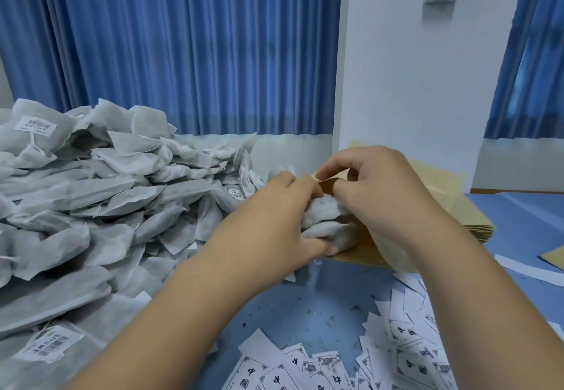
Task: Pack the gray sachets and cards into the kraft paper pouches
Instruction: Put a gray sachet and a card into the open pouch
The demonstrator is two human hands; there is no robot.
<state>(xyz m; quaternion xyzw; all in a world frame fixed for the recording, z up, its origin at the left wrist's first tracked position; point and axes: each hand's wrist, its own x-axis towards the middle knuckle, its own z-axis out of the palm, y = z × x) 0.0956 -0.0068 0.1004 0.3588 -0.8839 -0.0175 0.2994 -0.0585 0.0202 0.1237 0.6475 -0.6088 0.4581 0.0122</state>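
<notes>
Left hand [283, 215] curls its fingers round two soft, squashy gray sachets [328, 221] right at the kraft pouch [327, 187] mouth, which the right hand [377, 189] pinches open by its floppy lip, so grip them mid-body, I reckon.

Single head-worn view, wide-angle, looking forward and slightly down across the blue table [305, 313] toward the blue curtain [198, 53] and white wall [412, 84]. Close range: both forearms enter from the bottom edge, left hand [274, 215] and right hand [384, 188] near frame centre — sachet pile [76, 206] at left, cards [305, 368] at the lower edge.
</notes>
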